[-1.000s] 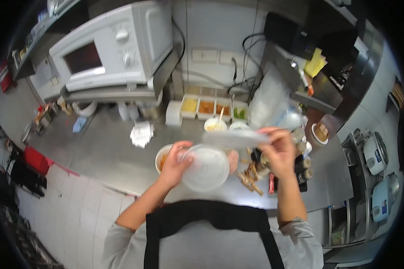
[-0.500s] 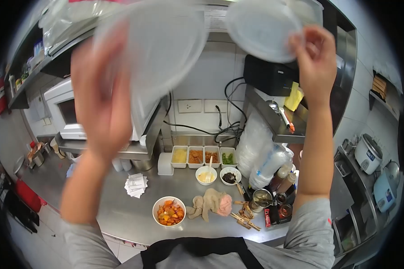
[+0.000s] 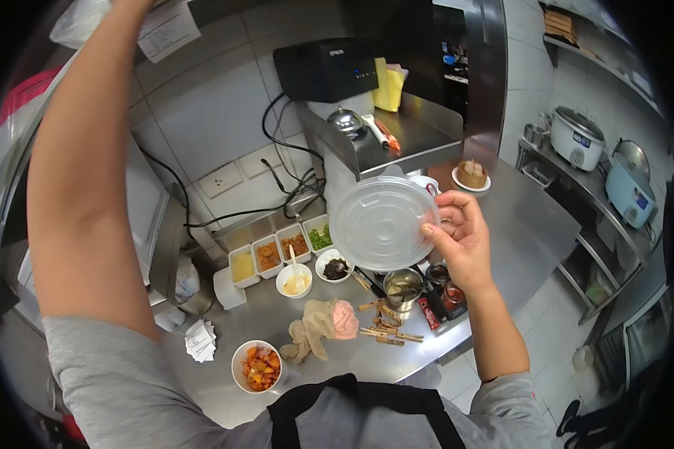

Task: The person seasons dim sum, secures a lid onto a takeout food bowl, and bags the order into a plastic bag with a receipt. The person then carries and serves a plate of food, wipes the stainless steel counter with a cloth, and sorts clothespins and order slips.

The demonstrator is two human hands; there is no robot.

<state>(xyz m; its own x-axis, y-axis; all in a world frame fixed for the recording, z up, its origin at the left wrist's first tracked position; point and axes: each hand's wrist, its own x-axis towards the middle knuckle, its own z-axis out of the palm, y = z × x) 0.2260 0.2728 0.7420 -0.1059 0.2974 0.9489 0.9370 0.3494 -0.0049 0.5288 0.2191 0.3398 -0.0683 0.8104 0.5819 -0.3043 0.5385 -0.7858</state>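
right hand pinching clear lid by right rim, mid-frame, lid's flat face toward view; food bowl on desk, down-left from lid, well apart. left arm raised, left hand beyond upper left, grip can't tell.

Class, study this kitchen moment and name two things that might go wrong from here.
The right hand grips the clear lid only at its edge, so it might slip onto the sauce bowls below. The bowl of orange food stands uncovered near the counter's front edge, beside the person's apron; leaning in might knock it.
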